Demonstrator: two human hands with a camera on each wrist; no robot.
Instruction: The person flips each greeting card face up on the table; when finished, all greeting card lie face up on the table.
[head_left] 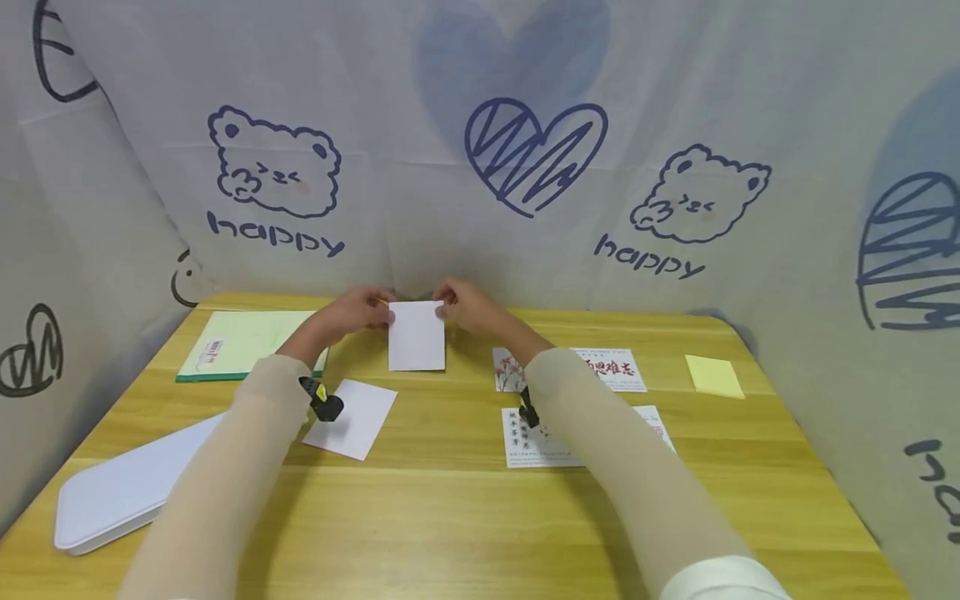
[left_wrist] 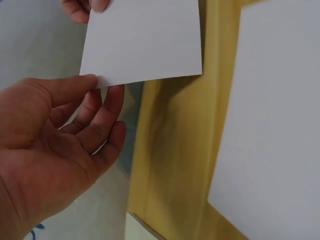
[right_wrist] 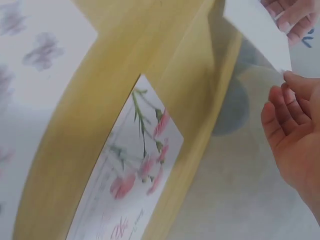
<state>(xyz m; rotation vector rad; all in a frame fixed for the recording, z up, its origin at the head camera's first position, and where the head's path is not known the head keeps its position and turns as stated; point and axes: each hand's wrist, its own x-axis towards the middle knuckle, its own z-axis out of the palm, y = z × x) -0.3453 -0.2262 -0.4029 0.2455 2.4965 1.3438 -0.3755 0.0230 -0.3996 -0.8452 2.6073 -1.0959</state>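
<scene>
Near the table's back edge, a blank white card [head_left: 417, 337] is held up between both hands. My left hand [head_left: 354, 310] pinches one side near its upper corner, thumb on the near face and fingers behind, as the left wrist view shows on the card [left_wrist: 145, 40]. At the opposite upper corner my right hand [head_left: 468, 307] pinches it between thumb and finger, its other fingers loosely bent in the right wrist view. A second white card [head_left: 352, 419] lies askew under my left wrist. Two printed cards [head_left: 615, 367] with flowers and characters lie beneath my right forearm.
A pale green pad or folder [head_left: 255, 333] lies at the back left, partly behind my left forearm. In front of it is a long white case [head_left: 127, 492]. Yellow sticky notes [head_left: 714, 376] lie at the right. A printed curtain [head_left: 405, 183] hangs behind the table [head_left: 420, 525].
</scene>
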